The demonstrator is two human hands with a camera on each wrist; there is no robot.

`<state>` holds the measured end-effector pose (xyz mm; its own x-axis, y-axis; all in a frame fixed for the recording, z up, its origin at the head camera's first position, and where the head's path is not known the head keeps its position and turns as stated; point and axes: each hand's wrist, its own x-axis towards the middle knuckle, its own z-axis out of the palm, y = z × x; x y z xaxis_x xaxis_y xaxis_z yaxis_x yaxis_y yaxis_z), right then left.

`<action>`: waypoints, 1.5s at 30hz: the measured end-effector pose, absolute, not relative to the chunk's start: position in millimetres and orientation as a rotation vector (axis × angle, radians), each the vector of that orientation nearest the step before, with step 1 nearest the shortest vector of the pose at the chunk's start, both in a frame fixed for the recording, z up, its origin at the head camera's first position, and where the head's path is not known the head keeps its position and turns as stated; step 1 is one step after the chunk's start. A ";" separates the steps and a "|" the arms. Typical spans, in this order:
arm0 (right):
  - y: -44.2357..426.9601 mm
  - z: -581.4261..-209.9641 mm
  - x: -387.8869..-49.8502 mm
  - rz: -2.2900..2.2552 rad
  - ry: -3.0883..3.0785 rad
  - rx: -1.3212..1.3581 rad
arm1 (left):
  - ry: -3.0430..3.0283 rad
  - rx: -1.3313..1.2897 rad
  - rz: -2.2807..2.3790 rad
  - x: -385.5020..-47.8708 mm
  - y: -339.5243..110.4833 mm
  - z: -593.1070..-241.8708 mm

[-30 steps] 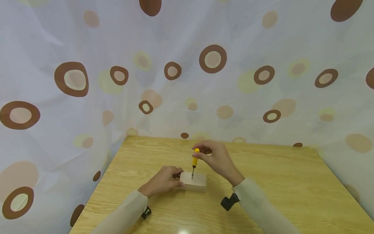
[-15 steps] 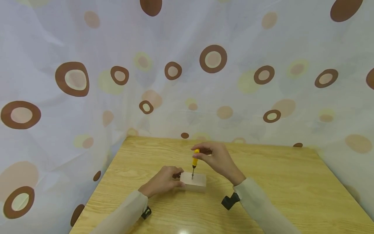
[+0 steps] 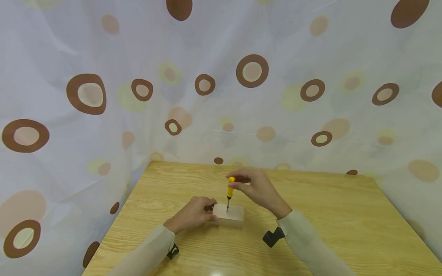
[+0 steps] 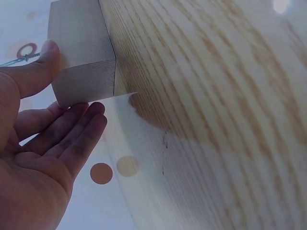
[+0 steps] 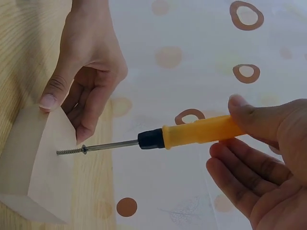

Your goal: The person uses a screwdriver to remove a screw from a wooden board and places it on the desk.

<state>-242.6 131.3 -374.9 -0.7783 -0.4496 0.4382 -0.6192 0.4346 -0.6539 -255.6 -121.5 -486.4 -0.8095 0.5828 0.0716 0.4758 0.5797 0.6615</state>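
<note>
A pale wooden block is seen lying flat on the wood-grain table, in the lower centre of the head view. Its left end is gripped by the left hand, with the thumb laid on the near side and the fingers set against the far side, partly bent.

A yellow screwdriver is held, nearly upright, above the block. Its handle is pinched between the thumb and fingers of the right hand; in the right wrist view some of these fingers are seen loosely bent beneath the handle. The head of a screw is met by the tip of the shaft, and the screw's point is set at the block's upper face, with most of the thread exposed.

Long light sleeves are worn, and a black device is seen near each cuff. Behind the table, the upper frame is filled by a white cloth patterned with brown rings and spots.
</note>
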 end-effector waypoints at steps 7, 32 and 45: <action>129.0 -380.7 -241.8 1.280 -2.447 0.831 | 2.654 0.920 1.037 -254.8 -120.5 -486.7; 131.8 -375.0 -243.4 1.287 -2.500 0.904 | 2.677 0.917 1.024 -254.8 -120.2 -485.1; 132.3 -370.0 -241.6 1.224 -2.550 0.907 | 2.672 0.925 1.025 -254.8 -120.0 -484.9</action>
<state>-241.6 132.3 -370.0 -0.8002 -0.4504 0.3961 -0.5907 0.4775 -0.6505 -254.8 -120.0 -484.9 -0.8027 0.5896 0.0898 0.4983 0.5804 0.6441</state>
